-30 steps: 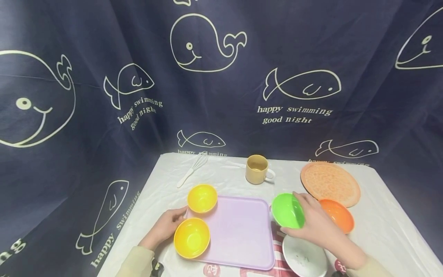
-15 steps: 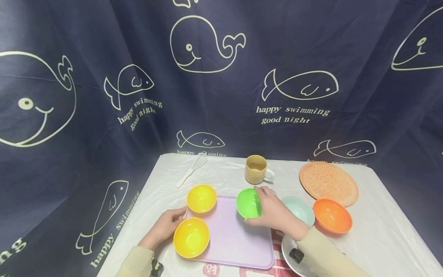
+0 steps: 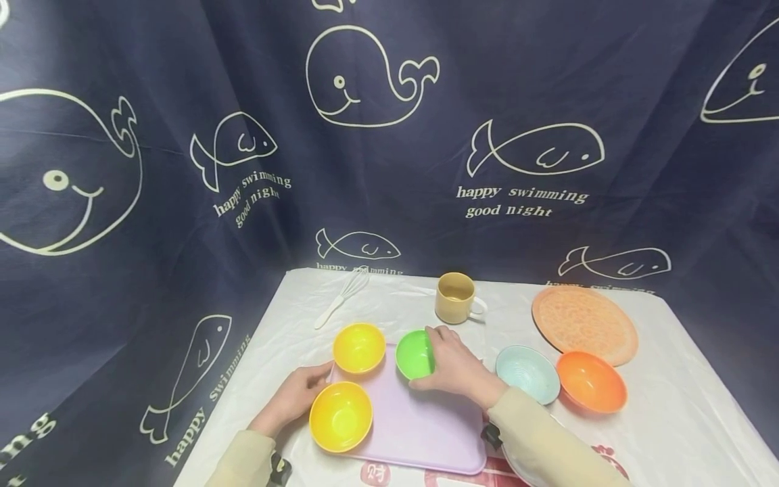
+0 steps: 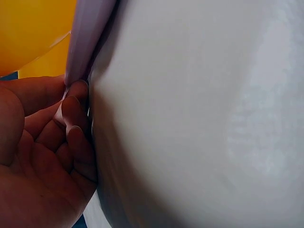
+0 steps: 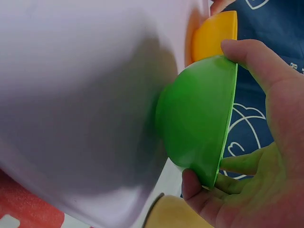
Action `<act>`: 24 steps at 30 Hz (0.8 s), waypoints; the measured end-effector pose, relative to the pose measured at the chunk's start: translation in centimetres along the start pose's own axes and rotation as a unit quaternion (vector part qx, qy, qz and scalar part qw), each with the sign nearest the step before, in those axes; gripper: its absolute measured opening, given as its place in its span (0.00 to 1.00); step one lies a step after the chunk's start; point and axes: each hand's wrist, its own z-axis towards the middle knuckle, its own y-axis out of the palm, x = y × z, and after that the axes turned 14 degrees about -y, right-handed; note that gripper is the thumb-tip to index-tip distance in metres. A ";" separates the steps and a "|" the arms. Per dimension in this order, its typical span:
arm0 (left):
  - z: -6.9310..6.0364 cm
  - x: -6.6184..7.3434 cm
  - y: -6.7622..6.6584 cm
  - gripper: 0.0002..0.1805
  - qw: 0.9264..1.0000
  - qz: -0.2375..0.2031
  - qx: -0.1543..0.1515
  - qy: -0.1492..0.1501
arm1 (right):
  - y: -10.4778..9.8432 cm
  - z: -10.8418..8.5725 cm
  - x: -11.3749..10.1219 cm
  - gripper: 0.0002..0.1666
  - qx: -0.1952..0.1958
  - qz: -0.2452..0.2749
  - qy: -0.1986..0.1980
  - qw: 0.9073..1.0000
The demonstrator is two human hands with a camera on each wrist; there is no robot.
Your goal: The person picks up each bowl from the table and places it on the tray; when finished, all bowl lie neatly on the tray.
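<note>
My right hand point(image 3: 453, 365) grips a green bowl point(image 3: 415, 355) by its rim, thumb on one side and fingers on the other. In the right wrist view the bowl's base point(image 5: 164, 114) is at the purple tray's surface point(image 5: 71, 99); whether it touches is hard to tell. Two yellow bowls, one farther back point(image 3: 359, 348) and one nearer point(image 3: 341, 417), stand along the left side of the purple tray point(image 3: 426, 433). Between and beside them, my left hand point(image 3: 298, 392) pinches the tray's left edge, with fingers curled at its rim point(image 4: 88, 42) in the left wrist view.
Right of the tray are a pale blue bowl point(image 3: 528, 375) and an orange bowl point(image 3: 592, 382). A white bowl is mostly covered by my right sleeve point(image 3: 541, 433). Behind lie a whisk point(image 3: 343, 297), a tan mug point(image 3: 455, 299) and a round pizza-like board point(image 3: 584, 323).
My right hand has carried the green bowl left from beside the tray to over its back part, uncovering the pale blue bowl. The left hand stays at the tray's edge.
</note>
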 end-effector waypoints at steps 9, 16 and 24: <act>0.3 -0.2 0.1 0.25 1.000 -0.004 -0.004 -0.009 | 0.5 0.4 0.4 0.69 0.000 0.013 0.000 1.000; 0.4 -0.1 0.1 0.25 1.000 -0.001 -0.002 -0.006 | 0.7 0.9 0.4 0.71 0.002 0.022 0.003 1.000; 0.1 0.2 0.1 0.25 1.000 -0.001 -0.004 -0.011 | 1.1 1.1 0.3 0.74 -0.007 0.025 0.009 1.000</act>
